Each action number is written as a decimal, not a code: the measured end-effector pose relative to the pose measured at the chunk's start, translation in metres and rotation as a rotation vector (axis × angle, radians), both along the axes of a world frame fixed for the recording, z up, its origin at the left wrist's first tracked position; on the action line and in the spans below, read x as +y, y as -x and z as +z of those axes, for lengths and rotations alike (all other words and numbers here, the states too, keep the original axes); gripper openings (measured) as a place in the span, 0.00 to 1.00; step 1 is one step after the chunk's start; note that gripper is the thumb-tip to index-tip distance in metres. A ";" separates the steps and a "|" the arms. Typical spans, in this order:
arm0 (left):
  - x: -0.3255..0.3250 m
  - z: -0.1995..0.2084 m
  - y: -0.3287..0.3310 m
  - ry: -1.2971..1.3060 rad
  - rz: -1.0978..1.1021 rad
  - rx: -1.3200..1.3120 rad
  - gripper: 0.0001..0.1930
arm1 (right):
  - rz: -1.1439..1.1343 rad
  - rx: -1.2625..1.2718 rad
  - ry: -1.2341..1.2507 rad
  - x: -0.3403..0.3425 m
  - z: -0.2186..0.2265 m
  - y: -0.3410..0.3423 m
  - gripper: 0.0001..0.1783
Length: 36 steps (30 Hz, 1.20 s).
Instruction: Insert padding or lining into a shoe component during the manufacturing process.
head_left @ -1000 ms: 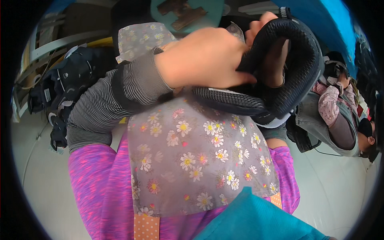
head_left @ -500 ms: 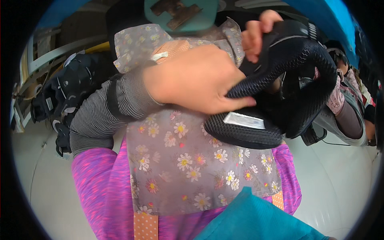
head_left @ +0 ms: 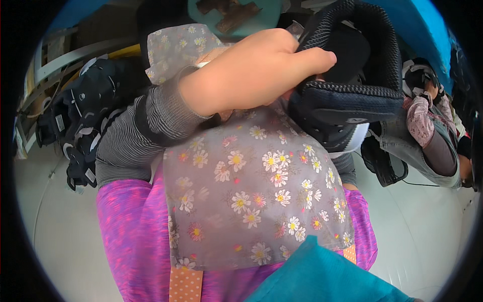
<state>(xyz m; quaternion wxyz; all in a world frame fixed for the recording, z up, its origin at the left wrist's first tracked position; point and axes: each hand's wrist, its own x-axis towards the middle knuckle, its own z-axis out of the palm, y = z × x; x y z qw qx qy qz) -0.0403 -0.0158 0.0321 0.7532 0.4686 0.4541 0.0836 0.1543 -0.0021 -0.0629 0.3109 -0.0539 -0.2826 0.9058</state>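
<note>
Far: I see a teal surface | on it: dark brown pieces | left and right: pale floor | on floor, right: thin dark cable

Site type: workshop, with the signs of a footwear production floor. Indicators are as follows. At 2 o'clock, near the centre, a black shoe is handled. At 10 o'clock, several dark shoes are heaped together beside a pale frame. At 3 o'clock, a second person, with a pink patterned sleeve, reaches to a dark item; its kind is unclear. The wearer's garments include a floral apron. At 12 o'clock, a teal surface carries brown pieces. Blue sheeting is located at the 2 o'clock rim. The floor is pale and smooth.
</note>
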 end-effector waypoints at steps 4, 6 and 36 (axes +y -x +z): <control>-0.005 0.001 -0.008 -0.054 0.182 -0.151 0.20 | 0.011 -0.032 0.020 -0.003 -0.006 0.002 0.22; 0.000 -0.001 -0.008 0.028 0.155 -0.241 0.20 | 0.001 -0.049 0.018 -0.008 -0.002 -0.002 0.22; 0.065 -0.016 0.065 -1.680 -0.428 -0.228 0.09 | 0.298 0.018 0.161 -0.009 -0.014 0.029 0.24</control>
